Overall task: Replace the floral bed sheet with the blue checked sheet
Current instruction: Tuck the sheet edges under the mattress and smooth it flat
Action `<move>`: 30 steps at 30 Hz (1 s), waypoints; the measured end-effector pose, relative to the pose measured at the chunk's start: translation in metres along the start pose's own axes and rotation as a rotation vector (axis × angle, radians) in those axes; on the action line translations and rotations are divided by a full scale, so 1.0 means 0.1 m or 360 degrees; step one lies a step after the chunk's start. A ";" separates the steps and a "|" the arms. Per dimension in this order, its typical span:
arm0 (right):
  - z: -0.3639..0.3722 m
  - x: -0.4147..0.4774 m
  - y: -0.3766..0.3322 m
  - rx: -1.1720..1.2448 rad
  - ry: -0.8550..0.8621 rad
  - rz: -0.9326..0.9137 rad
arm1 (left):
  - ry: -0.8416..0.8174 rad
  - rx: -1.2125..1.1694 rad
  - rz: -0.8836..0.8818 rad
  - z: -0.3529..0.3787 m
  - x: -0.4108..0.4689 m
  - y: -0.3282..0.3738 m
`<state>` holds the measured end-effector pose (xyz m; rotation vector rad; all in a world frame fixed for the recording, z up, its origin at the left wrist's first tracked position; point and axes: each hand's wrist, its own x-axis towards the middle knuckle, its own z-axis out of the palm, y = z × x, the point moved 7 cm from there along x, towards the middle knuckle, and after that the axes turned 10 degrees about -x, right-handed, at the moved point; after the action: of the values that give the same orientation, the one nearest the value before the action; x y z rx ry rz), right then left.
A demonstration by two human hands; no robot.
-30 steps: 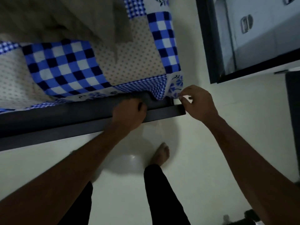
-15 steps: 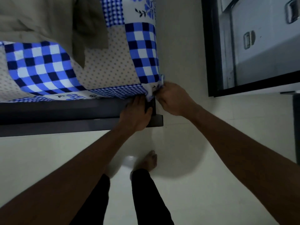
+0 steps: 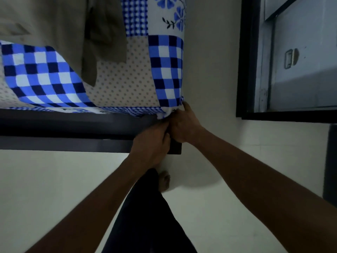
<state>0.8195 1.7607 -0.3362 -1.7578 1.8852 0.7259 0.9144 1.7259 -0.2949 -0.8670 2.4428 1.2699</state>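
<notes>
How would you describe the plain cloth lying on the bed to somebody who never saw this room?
Find the bed with the dark frame, covered by the blue checked sheet. At the upper left of the picture, a crumpled olive-grey cloth lies on that sheet. It alone is plain, without checks, dots or flowers.

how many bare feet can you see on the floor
1: a bare foot on the pale floor, just below the corner of the bed frame, beside the dark trouser leg. The other foot may be hidden under that leg.
</notes>
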 end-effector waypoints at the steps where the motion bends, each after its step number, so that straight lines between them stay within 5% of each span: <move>1: 0.03 0.02 -0.01 0.0047 0.0013 -0.0016 | -0.0094 -0.0039 0.0051 0.04 0.03 -0.02; 5: -0.12 -0.03 0.01 0.0149 0.0394 -0.0154 | -0.0224 -0.0032 0.0047 0.08 0.19 -0.13; 9: 0.01 0.00 0.09 0.0292 0.0216 -0.0174 | -0.0283 0.0195 -0.0206 0.01 0.32 -0.24; 11: -0.03 -0.05 0.11 0.0272 0.0275 -0.0189 | -0.0514 0.0234 -0.0375 0.15 0.37 -0.41; 17: -0.13 -0.27 0.09 0.0402 0.0699 -0.0212 | -0.0505 0.0483 -0.0276 0.21 0.40 -0.37; 21: -0.12 -0.35 0.08 0.0588 0.0735 -0.0249 | -0.0153 0.0403 -0.0416 0.07 0.46 -0.37; 27: -0.10 -0.05 0.08 0.0000 0.0493 -0.0395 | -0.0210 0.0506 -0.0473 0.13 0.29 -0.20; 30: -0.12 0.02 0.04 0.0059 0.0590 -0.0490 | 0.0049 0.0499 -0.0557 0.11 0.12 0.02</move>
<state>0.8161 1.7514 -0.3284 -2.2103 1.7671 0.2622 0.9036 1.7315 -0.3057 -1.1594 2.2917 0.7342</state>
